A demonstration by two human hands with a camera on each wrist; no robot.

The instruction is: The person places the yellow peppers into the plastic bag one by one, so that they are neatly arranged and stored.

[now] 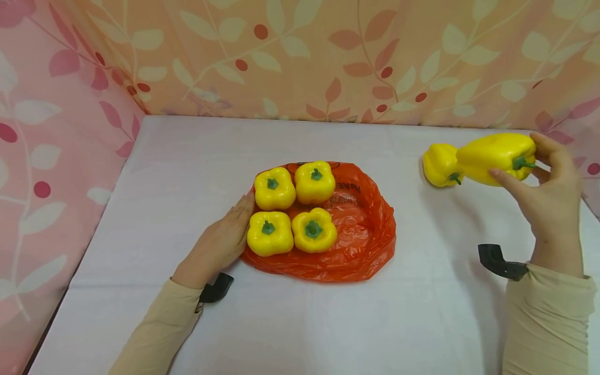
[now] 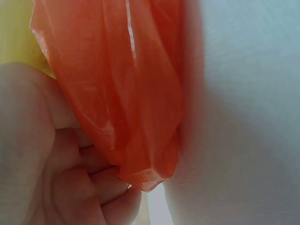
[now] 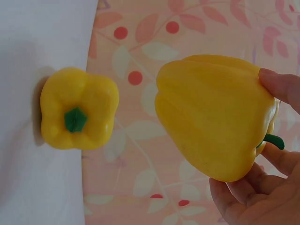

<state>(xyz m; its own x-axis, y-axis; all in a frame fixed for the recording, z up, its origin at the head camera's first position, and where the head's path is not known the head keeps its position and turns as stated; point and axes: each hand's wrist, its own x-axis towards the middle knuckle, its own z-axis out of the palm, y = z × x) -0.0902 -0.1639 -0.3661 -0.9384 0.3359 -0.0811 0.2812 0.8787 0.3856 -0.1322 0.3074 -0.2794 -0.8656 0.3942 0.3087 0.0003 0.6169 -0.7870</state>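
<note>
My right hand [image 1: 555, 190] holds a yellow bell pepper [image 1: 497, 156] by its stem end, raised off the table, thumb on one side and fingers on the other. In the right wrist view, the held pepper [image 3: 215, 117] lies sideways, its green stem toward the palm. Another yellow bell pepper [image 1: 439, 164] rests on the table just left of it. My left hand [image 1: 222, 234] lies along the left side of a red plastic bag [image 1: 361, 234], fingers extended against it. Several yellow bell peppers [image 1: 270, 234] stand grouped on the bag's left part, stems up. The left wrist view shows the fingers [image 2: 75, 187] beside the bag's folds.
A white cloth [image 1: 304, 323] covers the table. Patterned leaf-print curtains [image 1: 300, 62] hang along its back and left side. A black wrist mount [image 1: 501, 263] juts from the right sleeve, and another black mount [image 1: 216, 288] from the left.
</note>
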